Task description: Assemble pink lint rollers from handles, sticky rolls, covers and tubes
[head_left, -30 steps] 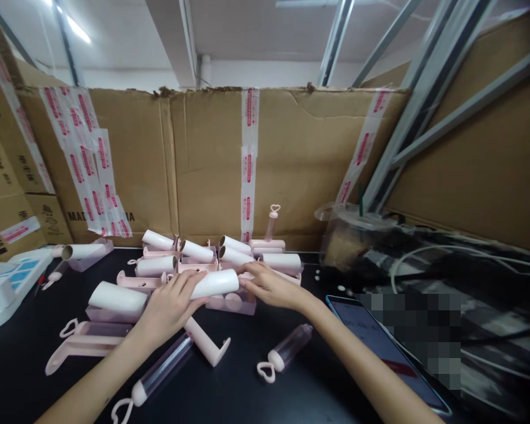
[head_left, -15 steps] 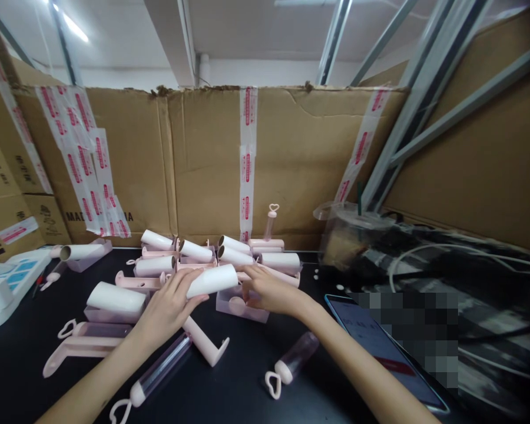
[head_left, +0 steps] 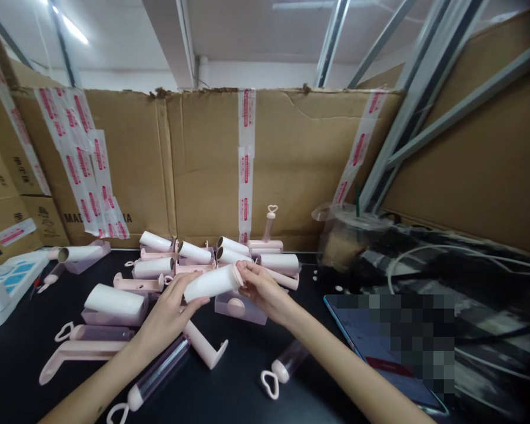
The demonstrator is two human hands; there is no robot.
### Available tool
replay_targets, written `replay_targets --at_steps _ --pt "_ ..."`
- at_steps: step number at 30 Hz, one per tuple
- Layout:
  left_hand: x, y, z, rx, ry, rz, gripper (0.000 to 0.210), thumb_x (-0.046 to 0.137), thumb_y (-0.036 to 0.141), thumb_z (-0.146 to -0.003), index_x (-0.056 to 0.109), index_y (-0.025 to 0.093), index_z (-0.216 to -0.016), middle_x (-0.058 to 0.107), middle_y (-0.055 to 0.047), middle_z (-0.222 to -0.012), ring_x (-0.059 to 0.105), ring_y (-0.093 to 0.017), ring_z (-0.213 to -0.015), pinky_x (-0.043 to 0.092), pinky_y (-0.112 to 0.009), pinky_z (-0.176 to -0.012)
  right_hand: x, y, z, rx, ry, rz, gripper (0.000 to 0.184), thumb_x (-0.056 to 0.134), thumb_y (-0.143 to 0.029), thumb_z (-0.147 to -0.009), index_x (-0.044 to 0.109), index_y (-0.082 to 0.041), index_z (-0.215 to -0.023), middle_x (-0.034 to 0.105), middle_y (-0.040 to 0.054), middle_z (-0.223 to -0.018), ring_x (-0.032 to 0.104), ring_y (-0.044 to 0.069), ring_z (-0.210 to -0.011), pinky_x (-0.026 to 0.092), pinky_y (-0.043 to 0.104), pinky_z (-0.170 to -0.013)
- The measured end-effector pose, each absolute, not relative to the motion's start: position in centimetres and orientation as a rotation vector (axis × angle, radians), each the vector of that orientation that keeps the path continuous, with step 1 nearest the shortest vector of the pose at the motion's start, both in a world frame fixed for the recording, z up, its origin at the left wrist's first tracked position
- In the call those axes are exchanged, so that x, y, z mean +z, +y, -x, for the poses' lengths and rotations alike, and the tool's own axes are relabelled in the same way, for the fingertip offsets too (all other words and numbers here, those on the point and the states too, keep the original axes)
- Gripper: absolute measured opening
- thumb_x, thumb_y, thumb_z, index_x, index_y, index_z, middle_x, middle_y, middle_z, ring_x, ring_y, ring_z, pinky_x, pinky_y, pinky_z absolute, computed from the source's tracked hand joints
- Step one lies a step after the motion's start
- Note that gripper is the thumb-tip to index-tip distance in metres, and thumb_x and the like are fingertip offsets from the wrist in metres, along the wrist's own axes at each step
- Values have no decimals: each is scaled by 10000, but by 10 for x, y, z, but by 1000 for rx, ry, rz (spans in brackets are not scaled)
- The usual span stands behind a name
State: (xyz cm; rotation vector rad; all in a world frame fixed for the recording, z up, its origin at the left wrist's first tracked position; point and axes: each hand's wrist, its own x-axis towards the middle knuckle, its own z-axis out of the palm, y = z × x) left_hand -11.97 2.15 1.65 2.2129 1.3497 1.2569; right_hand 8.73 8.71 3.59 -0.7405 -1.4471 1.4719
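My left hand [head_left: 176, 303] is closed round a white roll [head_left: 212, 282], held tilted above the black table. At the roll's right end, my right hand [head_left: 258, 285] pinches a round pink end cap [head_left: 237, 275] against it. Below my right hand lies a translucent purple case [head_left: 242, 310] with a pink disc [head_left: 236, 306] at it. Under my left hand rest a pink handle [head_left: 205, 344] with a bent end and a clear tube [head_left: 163, 371] with a heart-shaped loop. Another clear tube [head_left: 289, 362] with such a loop lies in front of my right forearm.
Several white rolls [head_left: 194, 252], pink handles [head_left: 139, 284] and purple cases [head_left: 88, 262] crowd the table's back and left. A power strip [head_left: 22, 277] lies at far left. To the right are a phone [head_left: 362, 341], a drink cup [head_left: 347, 235] and cables. Cardboard [head_left: 203, 165] walls the back.
My right hand has risen from the purple case to the roll's right end, with a pink end cap in its fingers. My left hand keeps hold of the roll.
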Motion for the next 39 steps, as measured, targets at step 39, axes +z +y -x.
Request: replay_targets --at_steps 39 --pt "33 0 111 1189 846 -1657 861 544 317 -789 -80 306 -1383 538 -77 -1154 560 -215 -992 426 -405 -894 62 69 -93 1445 -1838 664 417 463 -542 -819 608 -206 -1019 590 45 -832 576 159 -707 494 331 -660"
